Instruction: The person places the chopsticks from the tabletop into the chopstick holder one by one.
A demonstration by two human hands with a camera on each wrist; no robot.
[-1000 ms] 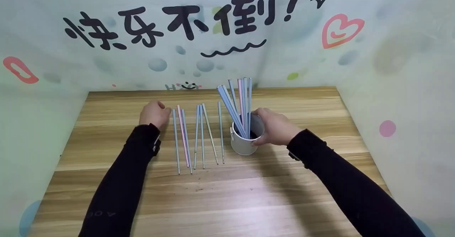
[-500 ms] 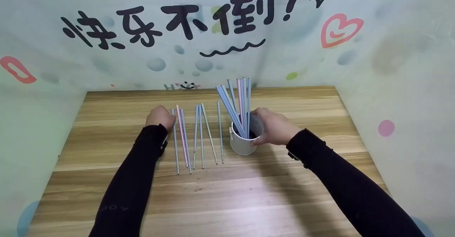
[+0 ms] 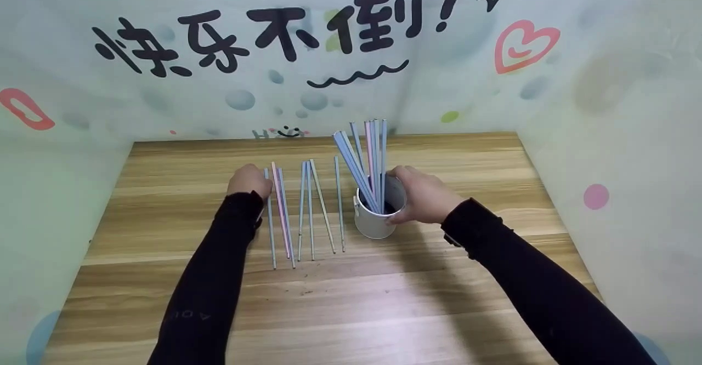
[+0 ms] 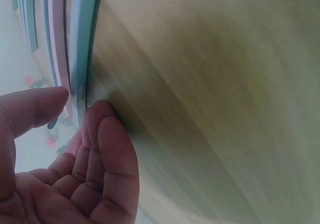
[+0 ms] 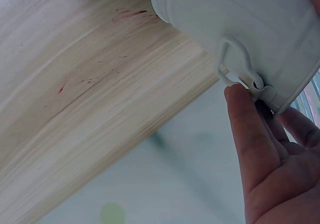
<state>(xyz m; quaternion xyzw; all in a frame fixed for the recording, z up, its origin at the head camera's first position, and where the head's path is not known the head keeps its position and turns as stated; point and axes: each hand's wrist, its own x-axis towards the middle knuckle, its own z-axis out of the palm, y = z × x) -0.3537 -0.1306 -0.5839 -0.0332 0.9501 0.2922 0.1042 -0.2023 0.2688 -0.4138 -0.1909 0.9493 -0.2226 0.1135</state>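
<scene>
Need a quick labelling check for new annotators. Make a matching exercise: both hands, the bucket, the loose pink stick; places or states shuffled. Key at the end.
Column 1
1. Left hand
2. Right hand
3. White bucket
4. Loose pink stick

Column 2 (head view)
A. Has several upright sticks standing in it
B. Lies just right of the leftmost loose stick
C. Grips the container
D. Is at the far end of the leftmost loose stick

Pairs: 1-D, 2-C, 3-A, 4-B
</scene>
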